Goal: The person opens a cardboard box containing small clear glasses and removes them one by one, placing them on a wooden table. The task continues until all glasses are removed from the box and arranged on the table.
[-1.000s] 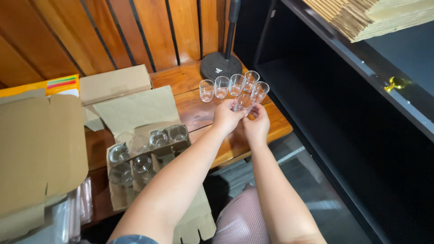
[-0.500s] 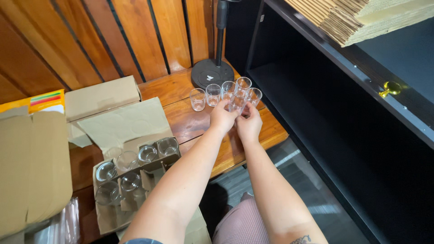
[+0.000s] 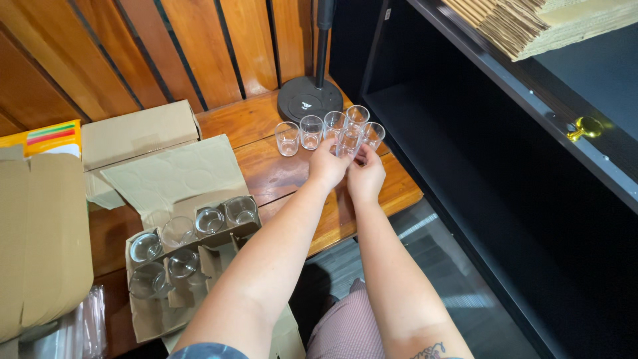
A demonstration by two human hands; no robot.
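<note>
Glasses still nested in the cardboard divider tray (image 3: 179,266) sit at the left, while the unpacked clear glasses (image 3: 310,131) stand clustered before the black round stand base (image 3: 309,100). Left hand (image 3: 327,166) and right hand (image 3: 365,174) together grasp one small glass (image 3: 348,141), upright, beside that cluster. Just right, the wooden tabletop (image 3: 392,193) ends near a dark cabinet (image 3: 478,173), leaving little room.

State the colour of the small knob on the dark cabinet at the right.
Shiny gold; the knob shows best in the head view.

Bare forearms, a dark tattoo near the right elbow, a blue-grey sleeve edge at left, pinkish checked shorts.
</note>
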